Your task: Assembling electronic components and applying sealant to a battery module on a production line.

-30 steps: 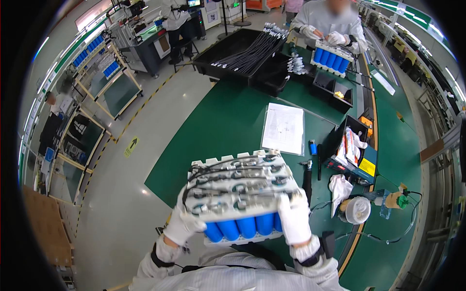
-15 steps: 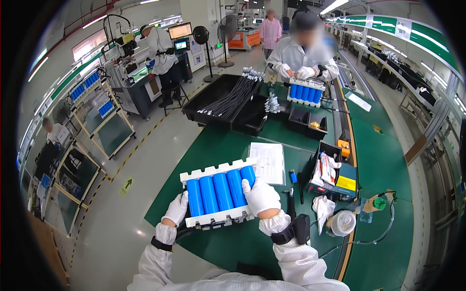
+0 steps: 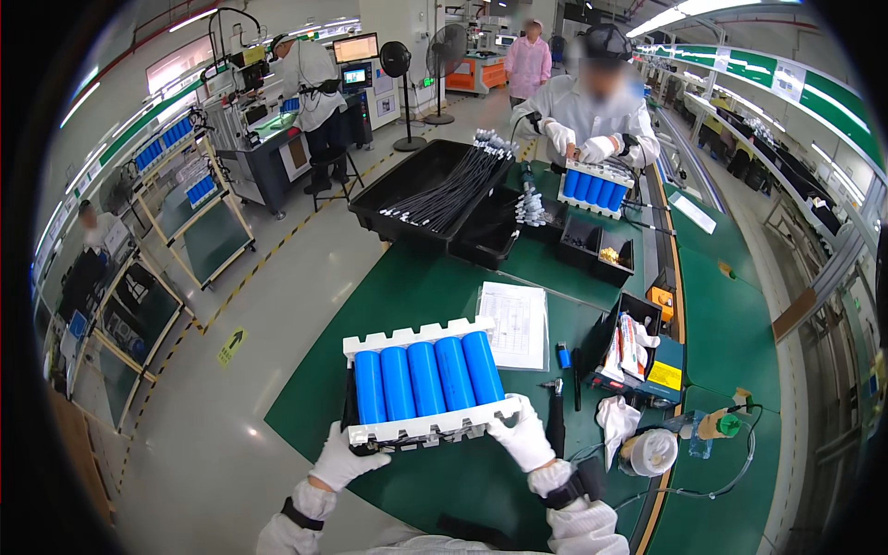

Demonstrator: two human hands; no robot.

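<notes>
A battery pack [image 3: 426,381] with several blue cylindrical cells between white notched plastic frames sits tilted in front of me over the green table. My gloved left hand [image 3: 346,459] grips its near left corner, with the fingers partly hidden by the pack. At the near right corner, my gloved right hand [image 3: 524,437] holds the edge of the white frame. Dark parts show along the pack's left side and under its near edge. Just beyond it lies a printed sheet [image 3: 514,326] in a clear sleeve.
Right of the pack lie a black-handled tool [image 3: 556,421], a small blue cylinder [image 3: 563,356], a box of tubes [image 3: 638,347], a white cloth [image 3: 618,424] and a white tub [image 3: 650,452]. A black cable tray [image 3: 416,233] stands farther off. Across the table a co-worker handles another pack [image 3: 595,189].
Both hands have slid down to the pack's near corners; the right one no longer covers the rightmost cell. The pack faces me more fully, and the view has shifted slightly.
</notes>
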